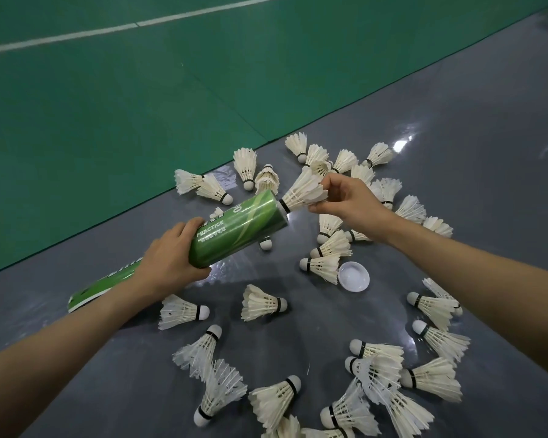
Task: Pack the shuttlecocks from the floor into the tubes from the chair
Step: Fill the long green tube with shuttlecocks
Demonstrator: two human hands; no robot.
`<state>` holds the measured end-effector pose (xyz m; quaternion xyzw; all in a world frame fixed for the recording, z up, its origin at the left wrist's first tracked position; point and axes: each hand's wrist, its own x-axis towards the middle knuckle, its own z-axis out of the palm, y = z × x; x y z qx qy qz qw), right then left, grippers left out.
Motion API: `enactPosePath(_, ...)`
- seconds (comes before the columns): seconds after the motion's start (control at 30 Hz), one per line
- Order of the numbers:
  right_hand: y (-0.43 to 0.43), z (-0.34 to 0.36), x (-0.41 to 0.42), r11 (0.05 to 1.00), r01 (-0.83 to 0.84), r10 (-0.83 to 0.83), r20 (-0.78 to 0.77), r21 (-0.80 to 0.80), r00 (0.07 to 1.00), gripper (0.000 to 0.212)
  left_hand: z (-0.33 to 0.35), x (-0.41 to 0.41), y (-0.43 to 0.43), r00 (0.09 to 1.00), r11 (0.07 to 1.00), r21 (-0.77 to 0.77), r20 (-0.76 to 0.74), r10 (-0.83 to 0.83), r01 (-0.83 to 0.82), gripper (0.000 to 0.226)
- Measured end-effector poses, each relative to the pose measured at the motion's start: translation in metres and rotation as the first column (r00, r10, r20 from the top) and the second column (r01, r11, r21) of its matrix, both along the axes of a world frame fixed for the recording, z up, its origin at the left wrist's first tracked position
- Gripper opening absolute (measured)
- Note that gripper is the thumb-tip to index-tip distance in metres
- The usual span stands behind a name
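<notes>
My left hand [171, 257] grips a green shuttlecock tube [241, 226] around its middle, held above the floor and tilted, its open end pointing up and to the right. My right hand [348, 200] pinches the feather skirt of a white shuttlecock [304, 191], whose cork tip sits right at the tube's open mouth. Several more white shuttlecocks [263, 303] lie scattered on the grey floor around and below both hands.
A white round tube cap [354, 276] lies on the grey floor beside the shuttlecocks right of centre. The green court mat [140, 105] with a white line begins just beyond the pile. Grey floor [456, 121] stretches to the right.
</notes>
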<state>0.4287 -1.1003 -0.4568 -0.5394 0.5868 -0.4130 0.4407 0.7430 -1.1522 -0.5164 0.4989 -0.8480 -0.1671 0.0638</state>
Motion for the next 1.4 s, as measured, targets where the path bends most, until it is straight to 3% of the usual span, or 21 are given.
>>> enactPosePath(0.13, -0.003, 0.004, 0.005, 0.999, 0.053, -0.053, -0.028, -0.001, 0.998, 0.020, 0.005, -0.003, 0.000, 1.000, 1.000, -0.020, -0.006, 0.011, -0.011, 0.084)
enactPosePath(0.3, -0.005, -0.036, -0.002, 0.936, 0.273, -0.206, -0.281, 0.224, 0.937, 0.014, -0.002, 0.005, -0.003, 0.992, 0.999, -0.005, 0.113, 0.048, -0.048, 0.083)
enactPosePath(0.43, -0.007, -0.068, -0.001, 0.875, 0.358, -0.201, -0.428, 0.326, 0.881, 0.012, -0.009, 0.009, -0.003, 0.985, 0.997, 0.028, 0.161, 0.068, -0.073, 0.085)
enactPosePath(0.6, -0.017, -0.086, 0.004, 0.838, 0.376, -0.199, -0.419, 0.396, 0.886, 0.012, -0.013, 0.009, -0.006, 0.984, 0.993, 0.066, 0.161, 0.082, -0.094, 0.086)
enactPosePath(0.73, -0.018, -0.086, 0.004, 0.829, 0.280, -0.177, -0.248, 0.484, 0.952, 0.026, -0.015, 0.010, -0.007, 0.983, 0.993, 0.077, 0.167, 0.072, -0.086, 0.085)
enactPosePath(0.9, -0.012, -0.087, -0.005, 0.845, 0.283, -0.155, -0.300, 0.454, 0.941, 0.025, -0.016, 0.008, -0.007, 0.984, 0.992, 0.094, 0.162, 0.072, -0.088, 0.085)
enactPosePath(1.0, -0.007, -0.087, -0.020, 0.855, 0.382, -0.124, -0.578, 0.350, 0.807, 0.019, -0.015, 0.009, -0.008, 0.983, 0.992, 0.086, 0.164, 0.079, -0.094, 0.084)
enactPosePath(1.07, -0.002, -0.087, -0.030, 0.846, 0.431, -0.119, -0.677, 0.315, 0.727, 0.024, -0.016, 0.009, -0.007, 0.983, 0.991, 0.092, 0.166, 0.080, -0.096, 0.084)
enactPosePath(1.17, 0.005, -0.092, -0.043, 0.810, 0.518, -0.184, -0.719, 0.276, 0.670, 0.024, -0.018, 0.008, -0.007, 0.985, 0.991, 0.095, 0.159, 0.073, -0.089, 0.084)
enactPosePath(1.23, 0.009, -0.097, -0.046, 0.790, 0.549, -0.206, -0.726, 0.272, 0.656, 0.040, -0.020, 0.007, -0.007, 0.986, 0.992, 0.099, 0.154, 0.061, -0.077, 0.084)
enactPosePath(1.33, 0.016, -0.104, -0.041, 0.751, 0.567, -0.207, -0.695, 0.338, 0.689, 0.069, -0.023, 0.005, -0.007, 0.988, 0.992, 0.109, 0.149, 0.049, -0.066, 0.084)
enactPosePath(1.4, 0.019, -0.109, -0.039, 0.753, 0.542, -0.184, -0.671, 0.374, 0.718, 0.061, -0.024, 0.003, -0.008, 0.988, 0.992, 0.113, 0.149, 0.046, -0.064, 0.084)
